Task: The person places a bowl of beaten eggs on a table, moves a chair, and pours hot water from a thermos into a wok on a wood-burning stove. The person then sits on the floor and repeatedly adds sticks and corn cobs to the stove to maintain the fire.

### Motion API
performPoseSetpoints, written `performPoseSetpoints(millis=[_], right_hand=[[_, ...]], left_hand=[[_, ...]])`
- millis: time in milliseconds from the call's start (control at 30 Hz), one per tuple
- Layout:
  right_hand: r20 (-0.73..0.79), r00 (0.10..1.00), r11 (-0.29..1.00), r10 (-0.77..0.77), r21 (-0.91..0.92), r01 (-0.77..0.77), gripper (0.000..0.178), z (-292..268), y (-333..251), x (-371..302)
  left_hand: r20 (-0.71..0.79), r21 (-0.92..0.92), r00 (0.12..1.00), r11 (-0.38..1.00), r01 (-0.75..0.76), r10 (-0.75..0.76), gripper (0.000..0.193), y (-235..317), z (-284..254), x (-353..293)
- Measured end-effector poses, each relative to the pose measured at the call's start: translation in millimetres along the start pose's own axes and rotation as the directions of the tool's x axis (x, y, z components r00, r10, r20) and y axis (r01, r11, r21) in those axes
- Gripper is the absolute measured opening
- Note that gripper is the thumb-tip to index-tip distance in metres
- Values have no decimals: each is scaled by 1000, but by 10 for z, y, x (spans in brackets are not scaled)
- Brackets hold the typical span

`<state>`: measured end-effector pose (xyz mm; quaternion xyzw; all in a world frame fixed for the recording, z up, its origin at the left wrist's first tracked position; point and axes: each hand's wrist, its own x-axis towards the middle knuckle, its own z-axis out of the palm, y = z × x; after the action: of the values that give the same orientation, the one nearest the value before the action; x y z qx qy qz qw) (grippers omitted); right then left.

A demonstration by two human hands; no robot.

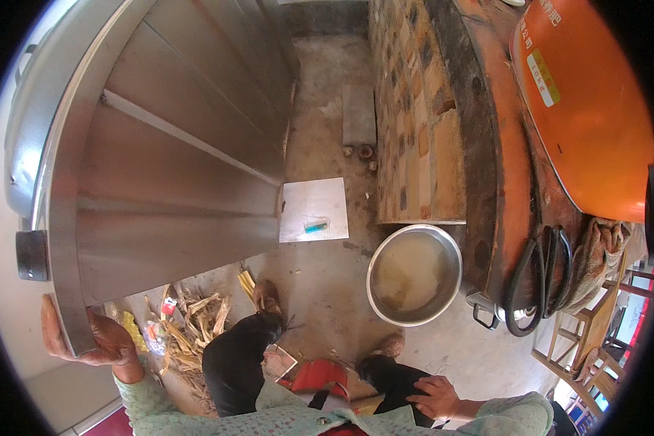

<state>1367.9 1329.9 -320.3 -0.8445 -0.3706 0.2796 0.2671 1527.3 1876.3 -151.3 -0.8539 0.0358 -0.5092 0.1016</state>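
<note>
The metal cabinet [182,167] stands along the left, its broad grey panels filling the upper left of the view, with a black knob [31,255] on its front. The left hand [115,341] is at its near bottom corner, narrowed around the metal edge, fingers on the outer side and thumb on the inner; how hard it presses cannot be told. The right hand [436,397] holds nothing that shows and lies loosely spread, fingers slightly bent, on the right trouser leg [389,374]. The step in hand looks like a one-handed hold or steadying at that corner; to shift the cabinet from here would likely call for a firmer grip and the right hand's help, with care for the thin edge. Next to the cabinet's foot, a white sheet [298,211] lies on the floor bearing a small blue-green object [316,228]. Farther right, a metal basin [414,322] of cloudy liquid sits by the end of a brick wall [421,167]. Dry husks [200,327] lie heaped between the left hand and the feet, and an orange container [581,109] stands at upper right.
</note>
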Motion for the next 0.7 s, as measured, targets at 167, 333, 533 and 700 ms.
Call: performPoseSetpoints(millis=[167,333,533,700], right_hand=[[-86,996,1000,13,-25,-15,21,20,30,-31],[-102,995,998,18,-60,-24,19,-3,46,-35],[-144,989,992,-13,-127,-5,23,76,47,-87],[-157,987,985,-42,-170,15,31,153,-4,-178]], left_hand=[[-47,-165,997,985,58,-66,37,84,82,11],[-20,-362,998,931,48,-60,39,58,92,6],[-23,-368,998,929,46,-58,35,140,83,67],[-39,-284,998,958,37,-50,39,145,-8,83]])
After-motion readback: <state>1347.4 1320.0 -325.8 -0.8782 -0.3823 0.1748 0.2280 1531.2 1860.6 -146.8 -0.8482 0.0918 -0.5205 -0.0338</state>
